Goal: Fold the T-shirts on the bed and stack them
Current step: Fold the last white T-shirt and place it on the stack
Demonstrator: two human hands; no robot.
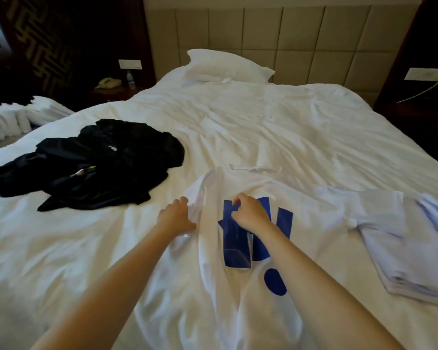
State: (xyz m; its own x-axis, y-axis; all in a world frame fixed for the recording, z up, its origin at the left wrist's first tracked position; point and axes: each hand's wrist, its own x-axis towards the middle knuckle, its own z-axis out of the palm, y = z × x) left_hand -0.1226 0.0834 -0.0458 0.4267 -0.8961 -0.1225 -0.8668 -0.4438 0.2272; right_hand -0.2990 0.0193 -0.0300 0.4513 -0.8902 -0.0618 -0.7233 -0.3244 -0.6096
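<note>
A white T-shirt with a blue print (238, 286) lies spread on the white bed (263, 122), collar pointing away from me. My left hand (176, 215) rests at the shirt's left edge near the sleeve, fingers curled on the fabric. My right hand (248, 210) sits on the chest over the blue print, fingers bent and pinching the cloth. A heap of unfolded black T-shirts (91, 162) lies to the left. A stack of folded white shirts (415, 253) sits at the right edge.
A white pillow (228, 65) lies against the padded headboard (288, 34). A nightstand at the back left holds a phone (109, 83) and a water bottle (130, 79). Folded white towels (15, 117) lie at far left.
</note>
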